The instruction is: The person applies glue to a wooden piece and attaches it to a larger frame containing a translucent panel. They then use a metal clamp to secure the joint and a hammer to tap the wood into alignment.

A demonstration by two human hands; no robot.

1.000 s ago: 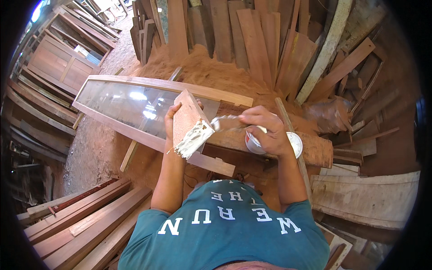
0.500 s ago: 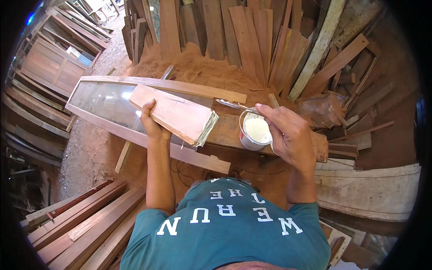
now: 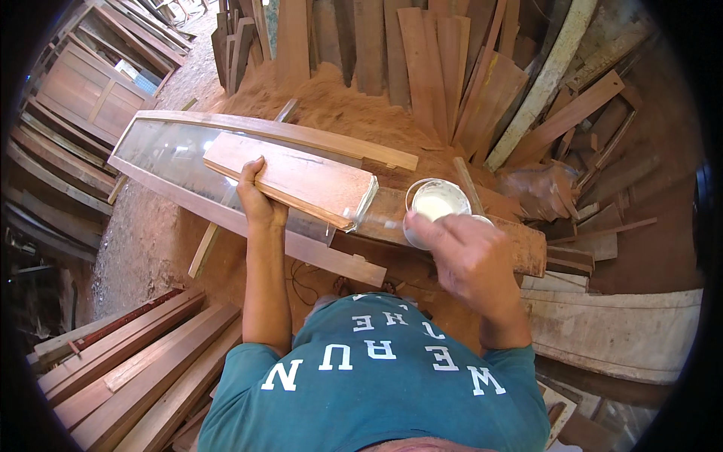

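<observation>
My left hand (image 3: pixel 260 200) grips a short stack of reddish wooden boards (image 3: pixel 294 177), thumb on top. White paste (image 3: pixel 367 202) coats the stack's right end. My right hand (image 3: pixel 471 256) is closed around a slim tool (image 3: pixel 374 220) with a whitish tip, blurred by motion. The tip is at the lower corner of the coated end; I cannot tell whether it touches. Just beyond my right hand is a small white bucket (image 3: pixel 463 194) holding creamy white paste (image 3: pixel 433 208); the hand covers part of it.
A long wooden frame with a clear pane (image 3: pixel 173 147) lies under the boards. The bucket stands on a thick wooden beam (image 3: pixel 527 245). Planks (image 3: pixel 418 68) lean upright at the back beside sawdust (image 3: pixel 331 94). More timber (image 3: pixel 151 361) is stacked at lower left.
My right hand has moved down and left, bringing the tool's tip from above the bucket's left side to the boards' coated end. The boards have shifted and turned slightly.
</observation>
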